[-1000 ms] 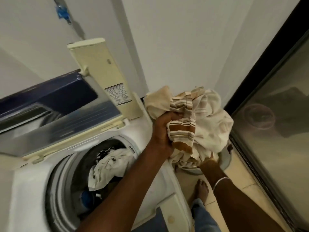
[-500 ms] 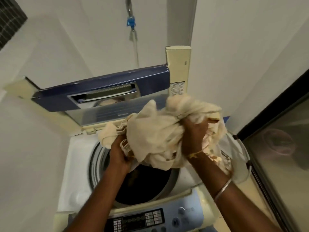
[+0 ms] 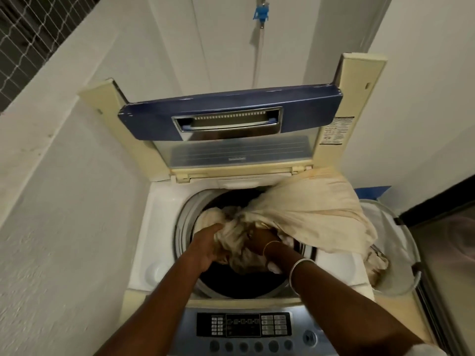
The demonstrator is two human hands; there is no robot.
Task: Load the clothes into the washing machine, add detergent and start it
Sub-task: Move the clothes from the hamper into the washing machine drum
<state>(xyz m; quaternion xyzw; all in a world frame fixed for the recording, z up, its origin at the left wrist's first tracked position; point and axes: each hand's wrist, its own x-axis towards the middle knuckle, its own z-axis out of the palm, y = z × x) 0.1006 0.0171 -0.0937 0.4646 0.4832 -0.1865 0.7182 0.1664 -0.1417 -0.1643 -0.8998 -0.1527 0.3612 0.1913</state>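
While the lid [image 3: 231, 119] stands up, the left hand [image 3: 205, 246] and the right hand [image 3: 259, 242] both grab the cream cloth [image 3: 313, 209] at the round mouth of the washing machine [image 3: 159, 227]. Their fingers curl into the bunched middle, tips hidden in folds. One end lies in the tub, the other hangs over the right side into the basket [image 3: 404, 237]

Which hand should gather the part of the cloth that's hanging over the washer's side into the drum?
The right hand. The cream cloth trails over the washer's right rim toward the basket, on that hand's side; the left hand would probably have to cross over.
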